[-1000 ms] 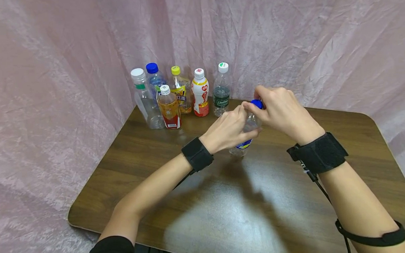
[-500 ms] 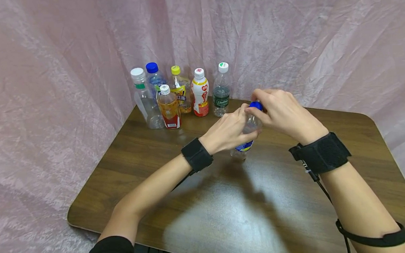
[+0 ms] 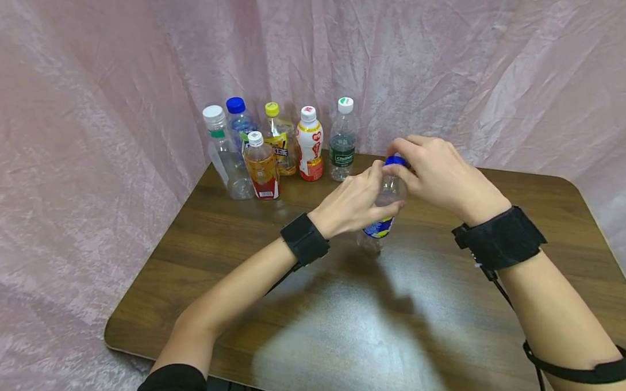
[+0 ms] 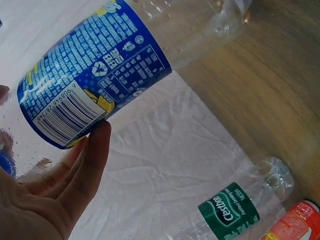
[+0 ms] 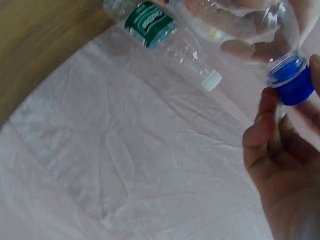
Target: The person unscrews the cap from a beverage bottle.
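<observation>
In the head view a clear plastic bottle with a blue-and-yellow label tilts a little, top to the right. Its base is near the tabletop; I cannot tell if it touches. My left hand grips the upper body, and in the left wrist view its fingers curl against the bottle by the barcode side of the label. Between thumb and fingers my right hand pinches the blue cap at the bottle's mouth. The right wrist view shows the clear neck beside the cap.
Along the back of the wooden table stand several capped bottles: a green-label water bottle, a white-and-red bottle, a yellow-capped one, an amber drink, a blue-capped one and a white-capped clear one. A pink curtain hangs behind.
The held bottle's base has swung slightly toward me and the right, showing more label. My right hand has shifted and turned slightly at the cap; the left hand has barely moved.
</observation>
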Demonstrator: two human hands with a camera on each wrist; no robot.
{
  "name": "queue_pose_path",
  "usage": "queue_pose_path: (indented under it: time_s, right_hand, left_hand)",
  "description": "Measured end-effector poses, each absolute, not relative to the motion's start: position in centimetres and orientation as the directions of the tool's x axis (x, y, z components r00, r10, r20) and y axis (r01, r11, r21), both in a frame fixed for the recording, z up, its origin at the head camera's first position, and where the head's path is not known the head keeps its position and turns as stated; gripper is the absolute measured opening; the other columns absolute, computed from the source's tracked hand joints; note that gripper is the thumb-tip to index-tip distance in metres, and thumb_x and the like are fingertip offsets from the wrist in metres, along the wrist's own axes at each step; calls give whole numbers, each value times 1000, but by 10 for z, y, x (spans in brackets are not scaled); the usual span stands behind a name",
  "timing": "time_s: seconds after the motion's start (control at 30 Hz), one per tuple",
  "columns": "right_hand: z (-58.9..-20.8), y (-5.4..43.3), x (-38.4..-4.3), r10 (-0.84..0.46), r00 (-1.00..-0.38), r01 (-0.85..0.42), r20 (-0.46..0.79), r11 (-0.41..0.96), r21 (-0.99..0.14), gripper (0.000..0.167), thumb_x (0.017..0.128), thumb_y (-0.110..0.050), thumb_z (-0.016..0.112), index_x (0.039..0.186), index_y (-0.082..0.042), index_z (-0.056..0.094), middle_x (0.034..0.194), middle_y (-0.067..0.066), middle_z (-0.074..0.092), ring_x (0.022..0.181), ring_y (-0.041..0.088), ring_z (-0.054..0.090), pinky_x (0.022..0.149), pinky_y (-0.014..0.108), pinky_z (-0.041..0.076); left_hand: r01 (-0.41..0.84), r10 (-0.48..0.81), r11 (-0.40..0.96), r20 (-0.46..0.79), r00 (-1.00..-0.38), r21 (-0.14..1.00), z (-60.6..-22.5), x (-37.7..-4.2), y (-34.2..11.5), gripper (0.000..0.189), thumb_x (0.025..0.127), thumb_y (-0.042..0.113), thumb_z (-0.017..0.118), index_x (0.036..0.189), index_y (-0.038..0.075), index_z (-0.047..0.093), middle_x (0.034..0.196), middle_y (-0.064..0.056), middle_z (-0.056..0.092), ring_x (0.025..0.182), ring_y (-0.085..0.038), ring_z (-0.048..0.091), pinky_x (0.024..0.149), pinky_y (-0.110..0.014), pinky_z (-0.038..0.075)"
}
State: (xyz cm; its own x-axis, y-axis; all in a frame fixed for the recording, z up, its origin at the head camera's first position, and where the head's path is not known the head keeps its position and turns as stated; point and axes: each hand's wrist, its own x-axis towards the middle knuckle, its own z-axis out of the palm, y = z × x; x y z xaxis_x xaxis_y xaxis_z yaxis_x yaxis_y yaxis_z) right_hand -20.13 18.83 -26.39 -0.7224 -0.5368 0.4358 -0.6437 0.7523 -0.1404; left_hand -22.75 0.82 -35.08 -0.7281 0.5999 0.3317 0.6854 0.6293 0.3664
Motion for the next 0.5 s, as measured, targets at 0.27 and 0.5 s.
queue_pose_path:
  time_s: [0.27, 0.5]
  right_hand:
    - [-270, 178, -200, -320, -840, -443, 439, 871, -212, 46, 95, -47, 71, 88, -3, 61, 67, 11, 61, 59, 28, 57, 54, 41, 42]
    - [-271, 175, -197, -270, -823, -433, 500, 868, -244, 41, 92, -36, 76, 77, -2, 58, 59, 8, 55, 52, 25, 51, 49, 35, 35]
  left_hand:
    - [707, 625, 632, 330, -707, 318, -348, -224, 10, 67, 98, 54, 62, 149, 15, 42, 128, 1, 63, 104, -17, 70, 86, -35, 60]
    - [680, 603, 658, 314, -733, 324, -349, -223, 9, 68, 97, 53, 63, 147, 14, 40, 125, 1, 62, 106, -18, 71, 88, -34, 59]
